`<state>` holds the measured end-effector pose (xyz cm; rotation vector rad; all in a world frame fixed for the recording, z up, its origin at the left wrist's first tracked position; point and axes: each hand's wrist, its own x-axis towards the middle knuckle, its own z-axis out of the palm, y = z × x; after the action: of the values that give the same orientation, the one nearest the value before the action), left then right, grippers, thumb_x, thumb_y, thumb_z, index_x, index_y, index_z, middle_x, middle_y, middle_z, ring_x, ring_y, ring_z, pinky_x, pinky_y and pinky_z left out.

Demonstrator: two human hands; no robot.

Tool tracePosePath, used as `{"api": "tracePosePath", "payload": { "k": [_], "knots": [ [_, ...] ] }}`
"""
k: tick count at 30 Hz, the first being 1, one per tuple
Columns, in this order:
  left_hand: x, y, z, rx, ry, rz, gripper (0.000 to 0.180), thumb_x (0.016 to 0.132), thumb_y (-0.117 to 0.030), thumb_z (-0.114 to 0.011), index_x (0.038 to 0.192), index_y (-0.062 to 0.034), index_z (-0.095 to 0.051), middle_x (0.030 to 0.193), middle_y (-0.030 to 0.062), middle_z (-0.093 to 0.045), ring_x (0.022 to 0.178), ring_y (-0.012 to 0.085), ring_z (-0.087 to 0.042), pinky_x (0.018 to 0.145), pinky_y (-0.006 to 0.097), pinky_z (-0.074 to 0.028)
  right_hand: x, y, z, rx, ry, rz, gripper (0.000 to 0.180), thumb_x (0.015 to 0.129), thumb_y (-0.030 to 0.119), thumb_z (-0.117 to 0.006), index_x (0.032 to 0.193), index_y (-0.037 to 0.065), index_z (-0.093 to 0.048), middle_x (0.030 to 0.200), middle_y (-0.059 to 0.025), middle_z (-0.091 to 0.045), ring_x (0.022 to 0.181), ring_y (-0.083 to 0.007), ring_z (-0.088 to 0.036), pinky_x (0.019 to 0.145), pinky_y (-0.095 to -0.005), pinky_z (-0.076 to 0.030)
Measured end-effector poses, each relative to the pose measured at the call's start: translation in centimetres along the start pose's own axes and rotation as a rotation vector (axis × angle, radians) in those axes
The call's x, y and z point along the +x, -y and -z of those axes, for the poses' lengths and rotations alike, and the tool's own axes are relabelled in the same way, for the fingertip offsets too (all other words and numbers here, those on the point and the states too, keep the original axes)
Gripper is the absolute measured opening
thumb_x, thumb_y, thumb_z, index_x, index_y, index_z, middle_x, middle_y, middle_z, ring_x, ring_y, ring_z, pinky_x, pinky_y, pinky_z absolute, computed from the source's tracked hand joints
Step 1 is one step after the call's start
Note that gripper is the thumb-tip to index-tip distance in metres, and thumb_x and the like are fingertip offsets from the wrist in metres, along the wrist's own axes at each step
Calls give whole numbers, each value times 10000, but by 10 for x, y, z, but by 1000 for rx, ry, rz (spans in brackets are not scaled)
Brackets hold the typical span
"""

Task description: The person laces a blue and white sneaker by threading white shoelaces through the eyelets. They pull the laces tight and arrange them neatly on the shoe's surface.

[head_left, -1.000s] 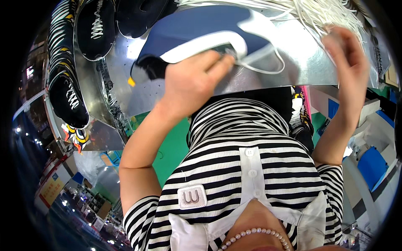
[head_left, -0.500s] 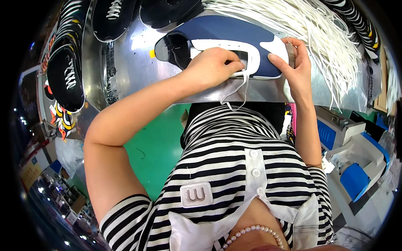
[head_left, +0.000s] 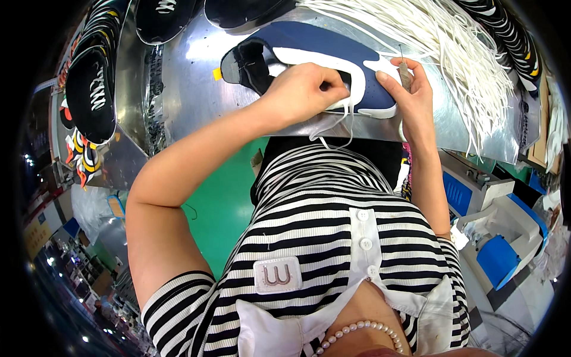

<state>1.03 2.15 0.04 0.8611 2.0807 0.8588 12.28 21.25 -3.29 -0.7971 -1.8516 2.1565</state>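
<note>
A navy and white shoe upper (head_left: 333, 44) lies on its side on the metal table, its heel toward the left. My left hand (head_left: 306, 90) rests over its opening, thumb and fingers pinched on a white shoelace (head_left: 352, 122). The lace hangs in a loop past the table's near edge. My right hand (head_left: 410, 89) is at the toe end, its thumb on the upper. Its fingers are closed round an awl-like tool (head_left: 405, 75) with a brownish handle and a thin metal point. The pinching fingertips are partly hidden inside the opening.
A heap of loose white laces (head_left: 440, 53) covers the right of the metal table (head_left: 196, 89). Black laced uppers (head_left: 92, 95) stand stacked at the left; more black uppers (head_left: 241, 12) lie at the back. A grey and blue machine (head_left: 499, 238) stands at the lower right.
My right hand has shifted slightly left along the toe, and the tool's thin point now shows more plainly. The heel collar looks more opened. My left hand keeps its pinch on the lace.
</note>
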Motion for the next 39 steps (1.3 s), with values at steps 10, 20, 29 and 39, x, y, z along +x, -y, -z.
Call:
{"api": "tracePosePath", "payload": {
  "k": [10, 20, 29, 39],
  "knots": [
    [13, 8, -5, -185, -209, -109, 284, 856, -268, -696, 1018, -42, -755, 932, 135, -743, 821, 209, -693, 799, 310, -526, 5, 0, 21, 105, 132, -162, 407, 841, 175, -786, 1125, -5, -556, 989, -94, -658, 863, -133, -640, 776, -263, -512],
    [-12, 24, 40, 401, -737, -365, 117, 859, -177, -707, 910, -78, -742, 909, 100, -713, 892, 247, -652, 819, 336, -497, -3, 1, 43, 87, 113, 15, 471, 813, 157, -811, 1178, 19, -547, 1018, -90, -660, 890, -134, -623, 791, -261, -502],
    [-66, 72, 130, 381, -1071, -102, 207, 947, -208, -660, 1039, -34, -723, 965, 69, -688, 836, 140, -619, 771, 281, -495, 3, -22, 81, -158, 9, 102, 426, 877, 306, -745, 1157, 36, -571, 993, -100, -687, 885, -171, -651, 801, -295, -500],
    [35, -52, 20, 429, -759, -739, 60, 789, -86, -744, 834, -70, -708, 1110, 58, -682, 1025, 273, -544, 878, 371, -453, -6, 16, 74, -303, -206, 270, 314, 875, 269, -740, 1106, 61, -698, 847, 0, -695, 752, -80, -632, 686, -228, -494]
  ]
}}
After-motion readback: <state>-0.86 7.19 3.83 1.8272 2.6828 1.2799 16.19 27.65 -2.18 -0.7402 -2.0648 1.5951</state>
